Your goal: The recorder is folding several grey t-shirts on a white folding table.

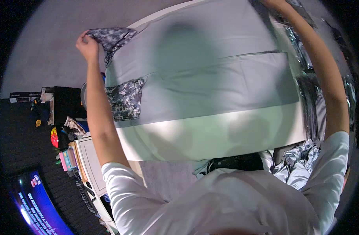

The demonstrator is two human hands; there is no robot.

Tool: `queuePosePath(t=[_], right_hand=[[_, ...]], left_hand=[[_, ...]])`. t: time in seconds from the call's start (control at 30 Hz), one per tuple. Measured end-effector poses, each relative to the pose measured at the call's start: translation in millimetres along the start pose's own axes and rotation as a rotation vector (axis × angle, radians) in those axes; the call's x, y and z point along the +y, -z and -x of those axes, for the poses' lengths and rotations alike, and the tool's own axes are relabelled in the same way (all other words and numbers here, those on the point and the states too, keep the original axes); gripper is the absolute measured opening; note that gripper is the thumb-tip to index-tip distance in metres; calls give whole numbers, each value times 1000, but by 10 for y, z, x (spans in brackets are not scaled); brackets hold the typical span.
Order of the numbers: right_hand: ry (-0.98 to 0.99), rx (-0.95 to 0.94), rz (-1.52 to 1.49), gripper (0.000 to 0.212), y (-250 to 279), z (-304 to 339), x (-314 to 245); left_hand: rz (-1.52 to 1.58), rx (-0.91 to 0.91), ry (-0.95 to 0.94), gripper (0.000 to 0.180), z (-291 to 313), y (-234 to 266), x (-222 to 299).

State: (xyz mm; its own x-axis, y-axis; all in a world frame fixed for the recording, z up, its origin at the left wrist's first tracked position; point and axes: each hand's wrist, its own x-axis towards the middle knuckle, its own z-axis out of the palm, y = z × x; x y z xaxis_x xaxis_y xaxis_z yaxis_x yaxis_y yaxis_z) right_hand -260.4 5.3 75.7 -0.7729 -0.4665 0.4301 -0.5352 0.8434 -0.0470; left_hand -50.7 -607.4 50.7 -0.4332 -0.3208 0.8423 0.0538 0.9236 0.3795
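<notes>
A large grey cloth (242,84) with a long seam or slit lies spread over a white table (211,137). I cannot tell which kind of garment or cover it is. At its left end are two camouflage-patterned parts. My left hand (87,46) pinches the far camouflage part (113,37) and holds its corner out past the table's left edge. The near camouflage part (126,100) lies flat, partly behind my left forearm. At the far right, my right hand (276,4) grips the cloth's far edge; the top of the picture cuts off some of its fingers.
Shiny plastic-wrapped packs (310,92) line the table's right side. A crumpled silvery bundle (297,162) lies near my right arm. To the left are a white cabinet (91,160), a black box (67,103) and a lit screen (40,207). My shadow falls on the cloth.
</notes>
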Motion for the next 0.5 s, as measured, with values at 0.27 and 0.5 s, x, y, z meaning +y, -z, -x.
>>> queuePosePath(t=[0.27,0.5], right_hand=[[-8,72,-162,23,735,366,-98],[-95,-15,-261,21,1237,894,-342]], left_hand=[[382,5,180,20,-220,951,684],[-62,67,-86,22,-74,1871,1234]])
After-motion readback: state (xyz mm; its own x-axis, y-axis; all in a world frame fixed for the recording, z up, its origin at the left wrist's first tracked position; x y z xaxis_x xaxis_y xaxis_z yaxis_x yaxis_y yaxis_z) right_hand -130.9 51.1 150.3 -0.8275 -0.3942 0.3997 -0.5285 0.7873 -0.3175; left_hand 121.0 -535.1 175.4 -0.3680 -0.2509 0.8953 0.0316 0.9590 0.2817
